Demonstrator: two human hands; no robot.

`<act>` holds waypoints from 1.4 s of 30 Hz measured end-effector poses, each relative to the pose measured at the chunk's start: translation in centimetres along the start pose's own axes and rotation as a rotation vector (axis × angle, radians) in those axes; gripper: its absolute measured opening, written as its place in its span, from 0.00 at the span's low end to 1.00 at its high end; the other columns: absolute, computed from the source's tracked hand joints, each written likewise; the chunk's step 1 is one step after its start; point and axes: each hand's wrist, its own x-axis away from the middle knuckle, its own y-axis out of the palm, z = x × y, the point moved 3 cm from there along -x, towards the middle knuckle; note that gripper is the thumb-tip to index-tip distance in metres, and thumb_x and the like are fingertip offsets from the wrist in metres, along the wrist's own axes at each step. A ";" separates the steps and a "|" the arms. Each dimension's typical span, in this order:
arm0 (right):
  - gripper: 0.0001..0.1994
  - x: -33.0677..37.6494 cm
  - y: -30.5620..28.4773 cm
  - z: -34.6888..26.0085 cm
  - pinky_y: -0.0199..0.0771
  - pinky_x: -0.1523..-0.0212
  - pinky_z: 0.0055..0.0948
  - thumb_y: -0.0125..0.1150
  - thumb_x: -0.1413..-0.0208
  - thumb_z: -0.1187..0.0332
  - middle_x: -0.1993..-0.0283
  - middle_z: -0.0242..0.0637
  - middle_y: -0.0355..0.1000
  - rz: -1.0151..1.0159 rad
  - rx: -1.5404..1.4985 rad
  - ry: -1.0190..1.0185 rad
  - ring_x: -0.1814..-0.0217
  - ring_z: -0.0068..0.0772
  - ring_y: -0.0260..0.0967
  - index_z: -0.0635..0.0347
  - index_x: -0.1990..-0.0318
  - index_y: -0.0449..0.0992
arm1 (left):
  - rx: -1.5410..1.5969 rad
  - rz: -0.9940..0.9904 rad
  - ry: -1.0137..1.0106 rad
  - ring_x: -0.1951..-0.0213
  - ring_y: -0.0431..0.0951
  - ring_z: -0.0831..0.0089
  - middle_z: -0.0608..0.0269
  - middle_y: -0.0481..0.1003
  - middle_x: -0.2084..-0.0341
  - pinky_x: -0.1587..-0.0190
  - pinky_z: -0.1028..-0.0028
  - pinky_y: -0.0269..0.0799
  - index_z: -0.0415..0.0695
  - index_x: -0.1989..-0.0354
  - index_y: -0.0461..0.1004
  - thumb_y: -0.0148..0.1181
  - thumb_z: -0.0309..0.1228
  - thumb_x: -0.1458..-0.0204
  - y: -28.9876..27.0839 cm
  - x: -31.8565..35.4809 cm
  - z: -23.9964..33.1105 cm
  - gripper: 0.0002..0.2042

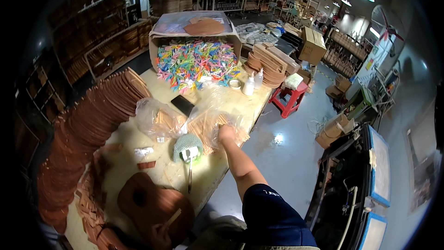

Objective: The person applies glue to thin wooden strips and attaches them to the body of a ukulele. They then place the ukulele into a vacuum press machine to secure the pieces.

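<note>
Right hand (226, 133) is stretched forward and sunk into the clear plastic bag of thin wooden strips (217, 127) near the right edge of the workbench (217, 166), so the strips sit straight ahead of that arm, fanned with their long axes running roughly away from the person toward the box of coloured clips (196, 62). The fingers look curled down among the strips, but I can't tell if they've closed on any. Left hand isn't in view, so the right is the only one near.
</note>
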 end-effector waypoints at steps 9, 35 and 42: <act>0.09 3.0 -4.8 -0.3 0.71 0.62 0.35 0.51 0.40 0.67 0.66 0.40 0.74 0.571 -0.857 0.221 0.64 0.36 0.72 0.62 0.58 0.72 | -0.117 0.019 0.046 0.60 0.74 0.54 0.53 0.72 0.61 0.58 0.63 0.70 0.42 0.60 0.77 0.55 0.27 0.45 -0.9 0.1 1.2 0.07; 0.25 34.7 2.3 -7.3 0.54 0.35 0.45 0.57 0.49 0.54 0.38 0.46 0.62 -0.230 -0.366 -1.446 0.38 0.51 0.57 0.58 0.46 0.71 | -0.258 0.160 0.069 0.58 0.72 0.54 0.51 0.71 0.61 0.55 0.61 0.69 0.42 0.56 0.75 0.54 0.24 0.48 -1.3 0.0 3.2 0.11; 0.43 37.4 0.7 -3.5 0.38 0.30 0.55 0.54 0.48 0.45 0.29 0.57 0.44 -0.194 -0.010 -1.291 0.25 0.52 0.38 0.77 0.37 0.54 | -0.136 0.125 0.069 0.56 0.72 0.53 0.51 0.71 0.60 0.53 0.61 0.68 0.42 0.54 0.73 0.51 0.26 0.46 -1.2 -0.1 3.5 0.12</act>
